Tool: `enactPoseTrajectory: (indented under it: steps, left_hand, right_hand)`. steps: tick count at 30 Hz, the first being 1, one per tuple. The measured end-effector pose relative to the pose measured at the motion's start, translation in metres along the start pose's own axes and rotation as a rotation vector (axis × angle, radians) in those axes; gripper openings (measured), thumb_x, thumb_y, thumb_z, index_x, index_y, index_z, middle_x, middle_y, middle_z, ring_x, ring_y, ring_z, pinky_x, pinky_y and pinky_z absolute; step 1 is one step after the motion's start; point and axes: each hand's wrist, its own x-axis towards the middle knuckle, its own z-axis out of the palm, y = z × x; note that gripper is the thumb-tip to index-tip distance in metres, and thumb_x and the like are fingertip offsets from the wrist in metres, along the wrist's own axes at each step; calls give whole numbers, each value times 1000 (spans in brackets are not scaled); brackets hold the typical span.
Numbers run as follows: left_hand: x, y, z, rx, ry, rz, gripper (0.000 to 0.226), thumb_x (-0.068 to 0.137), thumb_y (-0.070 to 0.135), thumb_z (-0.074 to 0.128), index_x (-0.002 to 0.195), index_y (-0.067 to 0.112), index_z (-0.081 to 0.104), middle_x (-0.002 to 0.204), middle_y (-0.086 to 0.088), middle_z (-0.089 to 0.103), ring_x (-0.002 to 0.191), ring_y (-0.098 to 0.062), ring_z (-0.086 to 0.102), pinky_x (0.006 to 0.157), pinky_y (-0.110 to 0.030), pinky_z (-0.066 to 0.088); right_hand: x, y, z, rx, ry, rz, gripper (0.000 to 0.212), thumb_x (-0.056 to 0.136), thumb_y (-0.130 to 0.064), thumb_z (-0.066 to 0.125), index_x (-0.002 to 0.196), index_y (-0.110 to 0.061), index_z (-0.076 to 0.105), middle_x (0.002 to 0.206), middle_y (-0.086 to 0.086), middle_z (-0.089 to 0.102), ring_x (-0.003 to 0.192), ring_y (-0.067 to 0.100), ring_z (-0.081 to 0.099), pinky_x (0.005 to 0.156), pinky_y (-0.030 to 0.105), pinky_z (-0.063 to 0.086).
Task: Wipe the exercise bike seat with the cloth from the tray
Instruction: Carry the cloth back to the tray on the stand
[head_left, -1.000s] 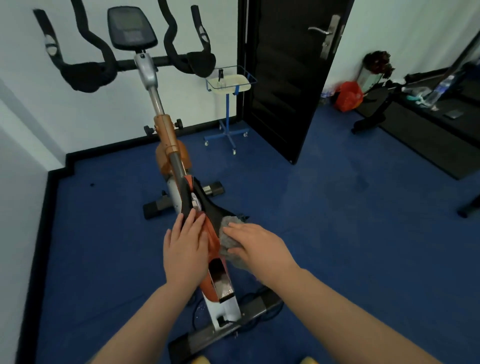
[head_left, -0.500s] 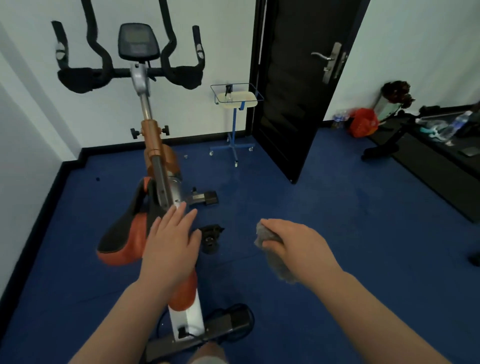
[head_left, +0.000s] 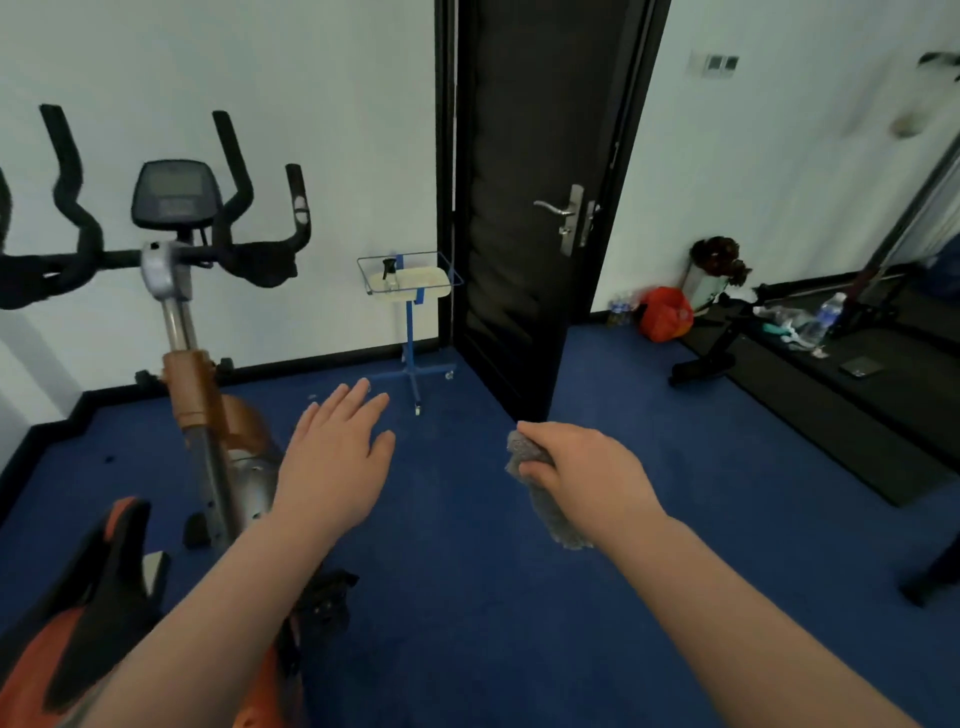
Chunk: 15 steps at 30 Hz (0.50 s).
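Cloth (head_left: 545, 493) clenched in right hand (head_left: 587, 478), left hand (head_left: 337, 457) spread empty, both off seat (head_left: 98, 582) at 8 o'clock; wiping seemingly done, return to tray (head_left: 410, 280) at 12 perhaps left.

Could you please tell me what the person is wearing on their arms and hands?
Nothing that shows. The left hand and right hand are bare, without gloves, rings or a watch, and both forearms are uncovered up to the frame edge, with no sleeve in view.
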Motion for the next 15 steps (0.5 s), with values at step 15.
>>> enactPoseTrajectory:
  steps: [15]
  left_hand:
    - [186, 67, 50, 8, 34, -62, 50, 97, 37, 31, 146, 25, 25, 157, 5, 13, 145, -12, 6, 118, -32, 3]
  right_hand:
    - [203, 93, -54, 32, 37, -116, 30, 94, -33, 54, 122, -22, 57, 120, -7, 62, 109, 17, 54, 86, 38, 48]
